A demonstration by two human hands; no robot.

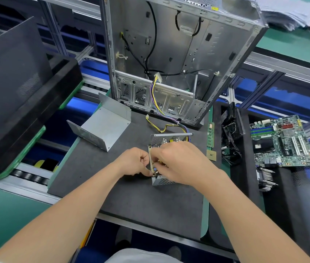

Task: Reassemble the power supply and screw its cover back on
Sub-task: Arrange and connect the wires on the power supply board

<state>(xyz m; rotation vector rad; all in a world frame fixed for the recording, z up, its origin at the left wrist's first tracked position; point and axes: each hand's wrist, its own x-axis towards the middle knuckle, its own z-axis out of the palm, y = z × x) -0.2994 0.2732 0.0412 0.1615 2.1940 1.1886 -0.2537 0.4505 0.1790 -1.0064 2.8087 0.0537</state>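
Open computer case [169, 54] upright at back, motherboard [283, 141] at right, RAM stick [210, 134], CPU chip [211, 155]

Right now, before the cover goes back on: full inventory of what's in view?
power supply: 1, silver, open, mat centre
cover: 1, silver, mat left, apart from supply
computer case: 1, silver, upright behind supply
cable bundle: 1, yellow-purple-black, case to supply
memory stick: 1, green, mat's right edge
processor chip: 1, gold, near stick
motherboard: 1, green, right tray
left hand: 1, pinches supply's left edge
right hand: 1, grips supply's top
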